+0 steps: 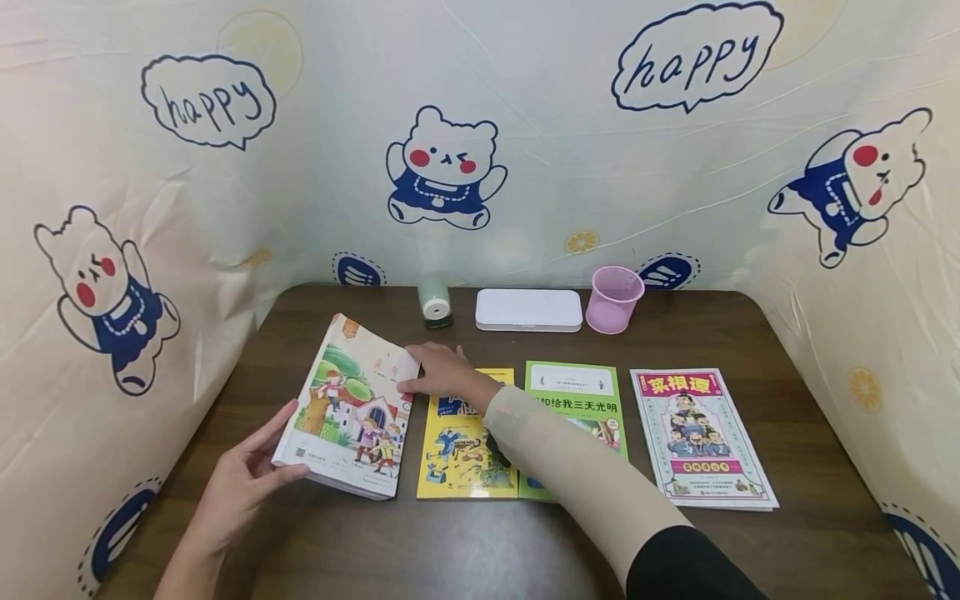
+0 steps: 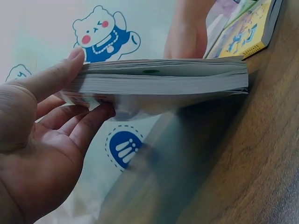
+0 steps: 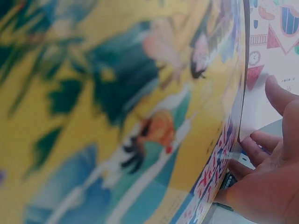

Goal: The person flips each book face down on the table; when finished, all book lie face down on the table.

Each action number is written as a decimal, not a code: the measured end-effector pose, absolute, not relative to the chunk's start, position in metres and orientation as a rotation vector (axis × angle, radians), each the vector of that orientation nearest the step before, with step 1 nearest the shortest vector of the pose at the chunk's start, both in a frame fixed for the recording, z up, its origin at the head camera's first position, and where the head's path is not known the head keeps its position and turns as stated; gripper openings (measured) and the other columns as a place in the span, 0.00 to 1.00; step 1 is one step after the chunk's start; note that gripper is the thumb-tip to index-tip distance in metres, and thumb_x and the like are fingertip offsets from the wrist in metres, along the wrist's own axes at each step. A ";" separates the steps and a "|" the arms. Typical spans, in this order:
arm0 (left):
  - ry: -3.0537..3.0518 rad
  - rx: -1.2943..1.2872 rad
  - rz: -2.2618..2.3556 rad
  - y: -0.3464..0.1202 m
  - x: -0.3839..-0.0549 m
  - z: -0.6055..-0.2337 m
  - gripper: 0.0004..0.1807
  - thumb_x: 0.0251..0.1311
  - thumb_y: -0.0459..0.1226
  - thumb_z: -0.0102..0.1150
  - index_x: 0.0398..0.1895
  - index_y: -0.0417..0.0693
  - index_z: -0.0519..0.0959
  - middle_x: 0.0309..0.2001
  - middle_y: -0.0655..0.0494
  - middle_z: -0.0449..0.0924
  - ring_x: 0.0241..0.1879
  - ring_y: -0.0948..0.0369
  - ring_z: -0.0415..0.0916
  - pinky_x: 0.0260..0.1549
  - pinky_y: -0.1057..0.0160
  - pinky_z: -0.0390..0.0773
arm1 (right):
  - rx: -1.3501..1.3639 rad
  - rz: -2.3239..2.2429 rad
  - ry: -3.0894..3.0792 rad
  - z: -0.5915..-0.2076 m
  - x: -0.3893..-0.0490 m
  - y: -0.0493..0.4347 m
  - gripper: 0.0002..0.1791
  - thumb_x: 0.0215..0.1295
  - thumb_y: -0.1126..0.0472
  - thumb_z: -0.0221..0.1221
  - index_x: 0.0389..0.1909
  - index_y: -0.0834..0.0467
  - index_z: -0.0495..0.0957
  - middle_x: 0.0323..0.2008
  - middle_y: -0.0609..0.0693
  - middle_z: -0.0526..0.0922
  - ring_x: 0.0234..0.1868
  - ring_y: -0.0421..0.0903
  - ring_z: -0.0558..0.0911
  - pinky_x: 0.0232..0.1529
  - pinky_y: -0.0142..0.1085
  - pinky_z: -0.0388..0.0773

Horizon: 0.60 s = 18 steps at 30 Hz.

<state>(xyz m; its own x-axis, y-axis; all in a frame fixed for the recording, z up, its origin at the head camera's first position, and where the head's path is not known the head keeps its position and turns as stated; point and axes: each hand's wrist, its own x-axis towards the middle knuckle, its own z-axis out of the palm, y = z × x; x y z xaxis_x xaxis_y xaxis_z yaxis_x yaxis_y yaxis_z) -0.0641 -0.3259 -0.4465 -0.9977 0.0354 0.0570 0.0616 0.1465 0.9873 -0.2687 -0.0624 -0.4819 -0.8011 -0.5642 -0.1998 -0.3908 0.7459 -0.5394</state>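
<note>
A thick white paperback book [image 1: 352, 417] with a picture of children and a house lies tilted at the left of the table. My left hand [image 1: 243, 483] grips its lower left corner, thumb on top and fingers underneath. In the left wrist view the book's page edges [image 2: 159, 81] face the camera, and its near end is raised over the table. My right hand [image 1: 446, 371] holds the book's upper right edge, thumb by the cover. Under the right wrist lies a yellow book [image 1: 465, 467], which fills much of the right wrist view.
A green book [image 1: 573, 379] touches the yellow one, partly hidden by my right forearm. Farther right lies a pink-bordered book [image 1: 705, 442]. Along the back stand a pale green cylindrical object [image 1: 433, 300], a white flat case [image 1: 528, 310] and a pink cup [image 1: 615, 300].
</note>
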 end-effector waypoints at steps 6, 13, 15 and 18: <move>-2.478 -0.074 -1.875 -0.320 -0.064 -0.439 0.47 0.57 0.24 0.72 0.79 0.46 0.62 0.66 0.68 0.73 0.50 0.70 0.78 0.41 0.73 0.83 | -0.760 -0.729 2.561 -0.477 -0.272 -0.065 0.47 0.69 0.31 0.57 0.82 0.46 0.55 0.79 0.47 0.61 0.80 0.48 0.58 0.78 0.65 0.45; -2.628 -0.100 -1.606 -0.312 -0.064 -0.431 0.46 0.57 0.29 0.74 0.79 0.50 0.65 0.67 0.71 0.73 0.44 0.67 0.75 0.28 0.70 0.74 | -0.832 -0.783 2.531 -0.467 -0.278 -0.073 0.46 0.72 0.31 0.52 0.83 0.47 0.51 0.80 0.49 0.59 0.80 0.48 0.59 0.78 0.56 0.55; -2.641 -0.114 -1.585 -0.310 -0.063 -0.429 0.46 0.56 0.29 0.75 0.79 0.51 0.65 0.65 0.72 0.74 0.42 0.65 0.76 0.26 0.68 0.74 | -0.851 -0.833 2.511 -0.463 -0.279 -0.074 0.46 0.73 0.31 0.52 0.83 0.48 0.51 0.80 0.49 0.59 0.80 0.48 0.59 0.78 0.51 0.59; -2.641 -0.158 -1.590 -0.306 -0.063 -0.427 0.46 0.56 0.28 0.74 0.78 0.49 0.65 0.63 0.75 0.75 0.44 0.66 0.78 0.31 0.69 0.79 | -0.872 -0.904 2.482 -0.455 -0.280 -0.075 0.46 0.73 0.31 0.51 0.84 0.48 0.49 0.81 0.50 0.58 0.80 0.48 0.60 0.76 0.44 0.63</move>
<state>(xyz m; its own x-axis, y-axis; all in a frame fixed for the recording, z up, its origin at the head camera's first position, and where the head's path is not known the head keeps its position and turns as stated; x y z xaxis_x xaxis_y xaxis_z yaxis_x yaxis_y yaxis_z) -0.0629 -0.3059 -0.4267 -0.9932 0.0594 0.0999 0.1161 0.4646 0.8779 -0.2796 -0.0749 -0.4552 -0.7453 -0.6563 -0.1173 -0.4272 0.6052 -0.6718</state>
